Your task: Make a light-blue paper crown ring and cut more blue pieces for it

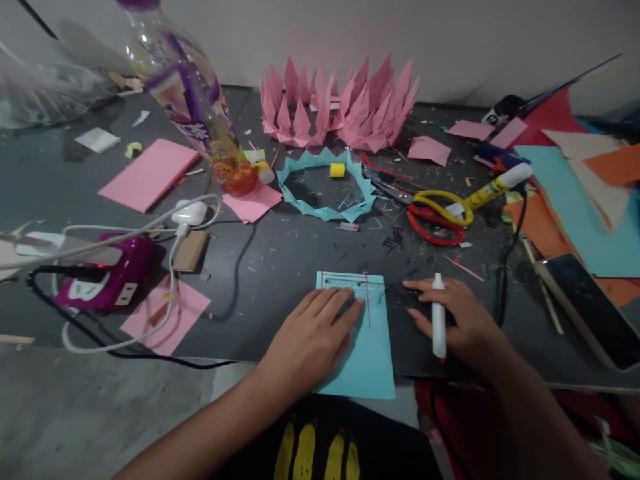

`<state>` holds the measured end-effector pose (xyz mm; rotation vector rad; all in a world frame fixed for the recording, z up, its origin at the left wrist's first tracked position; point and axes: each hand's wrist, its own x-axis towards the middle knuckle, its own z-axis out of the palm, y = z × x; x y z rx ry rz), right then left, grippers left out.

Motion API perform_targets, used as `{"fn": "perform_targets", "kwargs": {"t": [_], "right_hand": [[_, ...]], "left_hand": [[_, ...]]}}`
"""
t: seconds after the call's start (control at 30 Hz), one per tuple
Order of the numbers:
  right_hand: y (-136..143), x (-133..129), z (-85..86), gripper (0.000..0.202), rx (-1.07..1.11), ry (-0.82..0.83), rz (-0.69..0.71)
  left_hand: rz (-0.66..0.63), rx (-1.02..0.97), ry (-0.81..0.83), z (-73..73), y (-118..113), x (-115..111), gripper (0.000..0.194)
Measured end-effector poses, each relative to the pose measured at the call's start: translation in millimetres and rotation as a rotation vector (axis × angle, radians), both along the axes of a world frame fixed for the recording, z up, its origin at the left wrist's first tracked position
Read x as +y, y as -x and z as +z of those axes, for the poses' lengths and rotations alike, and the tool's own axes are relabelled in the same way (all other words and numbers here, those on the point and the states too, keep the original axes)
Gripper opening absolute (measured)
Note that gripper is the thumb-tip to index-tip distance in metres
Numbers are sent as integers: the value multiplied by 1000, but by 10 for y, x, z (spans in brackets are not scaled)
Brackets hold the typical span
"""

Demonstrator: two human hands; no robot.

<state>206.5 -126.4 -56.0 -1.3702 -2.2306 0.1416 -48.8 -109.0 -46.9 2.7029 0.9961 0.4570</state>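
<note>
A light blue sheet of paper [367, 367] lies at the table's front edge, marked with red lines along its top and right side. My left hand [315, 333] rests flat on it, fingers stretched over a clear ruler [373, 288] near the sheet's top. To the right of the sheet, my right hand [465, 320] holds a white pen [439, 320] upright between its fingers. Its thumb and index finger reach toward the ruler's right end; whether they touch it, I cannot tell.
Beyond the sheet stand a blue paper ring [327, 215] and pink folded-paper pieces [300, 127]. Scissors [435, 227], a glue stick [500, 187] and a phone [593, 307] lie rightward. Leftward are a bottle [200, 127], a purple power adapter [117, 273], white cables [100, 252] and pink paper [150, 173].
</note>
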Motion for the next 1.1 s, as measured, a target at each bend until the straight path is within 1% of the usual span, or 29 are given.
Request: {"fn": "perform_targets", "kwargs": {"t": [0.23, 0.5, 0.63, 0.83, 1.1], "right_hand": [[37, 64, 34, 13, -36, -28, 35], [45, 87, 48, 7, -33, 50, 21], [53, 97, 69, 4, -65, 51, 32], [81, 102, 118, 6, -97, 60, 29], [66, 102, 90, 6, -77, 29, 38]], "left_hand": [[36, -5, 27, -2, -2, -12, 34], [54, -6, 53, 19, 1, -9, 34], [53, -11, 42, 21, 2, 2, 34], [56, -8, 55, 25, 4, 6, 35], [66, -27, 59, -3, 7, 9, 33]]}}
